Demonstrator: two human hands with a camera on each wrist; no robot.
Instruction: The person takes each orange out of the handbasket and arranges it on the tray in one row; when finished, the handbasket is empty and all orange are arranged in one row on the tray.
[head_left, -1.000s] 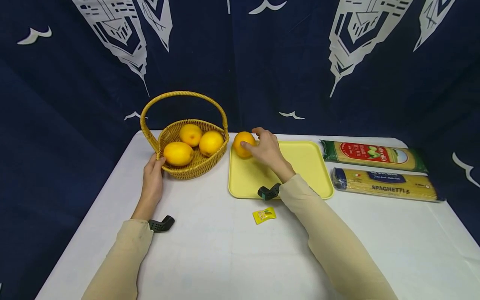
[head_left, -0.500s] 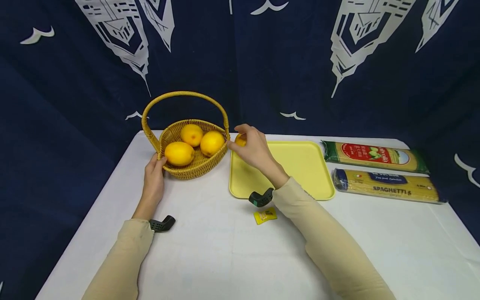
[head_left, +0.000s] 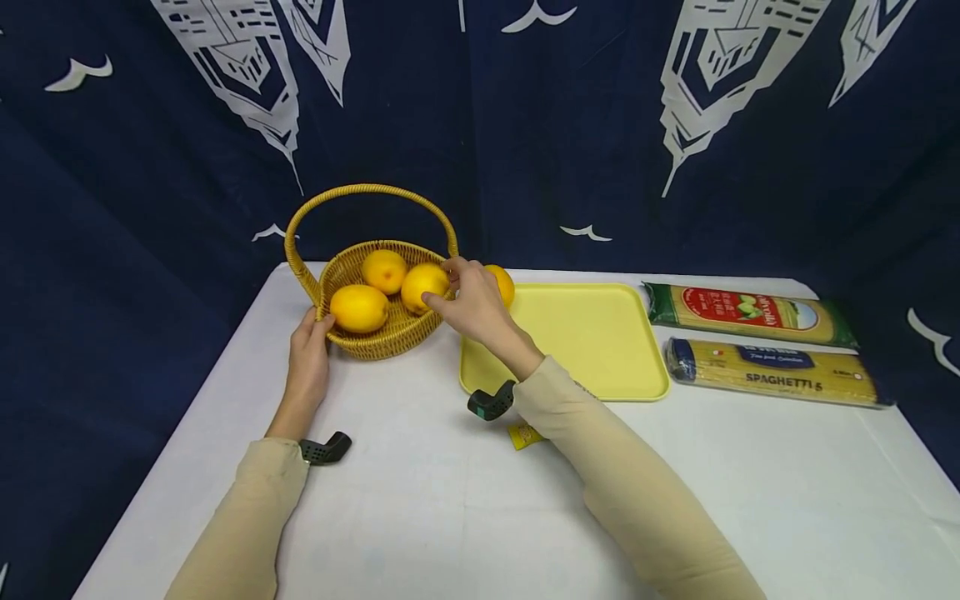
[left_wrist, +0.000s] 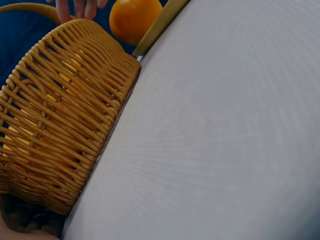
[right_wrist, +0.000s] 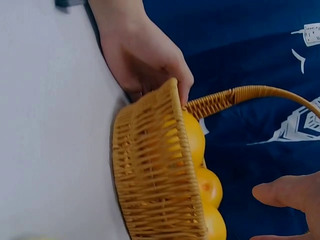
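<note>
My left hand [head_left: 308, 362] grips the left side of a wicker basket [head_left: 386, 343], its thumb over the rim in the right wrist view. Three yellow lemons lie inside: an oval one [head_left: 359, 309] at the front left, one [head_left: 384, 272] at the back, another [head_left: 424, 288] at the right. My right hand [head_left: 480, 307] reaches over the basket's right rim, thumb and fingers spread at the right-hand lemon. In the right wrist view, the thumb [right_wrist: 282, 192] stands apart from the fruit. Behind the right hand, an orange [head_left: 501, 285] shows partly at the yellow tray's [head_left: 600, 342] back left corner.
Two spaghetti packs lie right of the tray, a green-and-red one [head_left: 750, 313] behind a blue-labelled one [head_left: 776, 371]. A small yellow wrapped candy [head_left: 522, 436] sits partly under the right sleeve. The basket handle [head_left: 367, 189] arches above the fruit. A dark blue curtain [head_left: 510, 167] hangs behind.
My right hand has moved left from the orange to the basket's right-hand lemon, leaving the orange on the tray. My left hand and the basket have stayed in place.
</note>
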